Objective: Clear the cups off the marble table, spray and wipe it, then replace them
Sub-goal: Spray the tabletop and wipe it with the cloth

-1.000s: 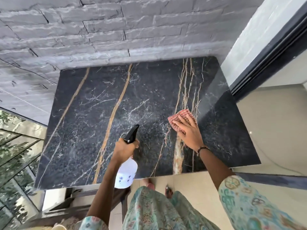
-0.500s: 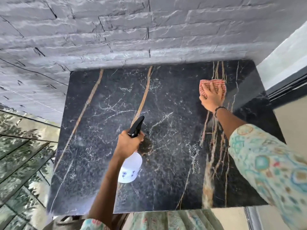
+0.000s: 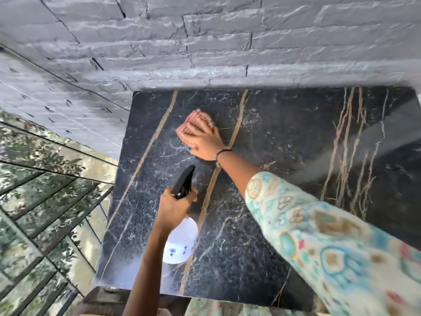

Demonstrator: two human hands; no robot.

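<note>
Wipe | my right hand (image 3: 206, 142), flat on cloth (image 3: 193, 122), has swept from right edge to far-left of marble table (image 3: 296, 156) | left hand (image 3: 175, 208) grips spray bottle (image 3: 181, 242) | cups unseen, replacing pending

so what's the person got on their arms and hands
The right arm wears a loose sleeve printed in turquoise, cream, tan and touches of red, ending partway up the forearm. A thin dark bracelet circles the right wrist. The left forearm is bare in view, and no gloves or rings show.
</note>
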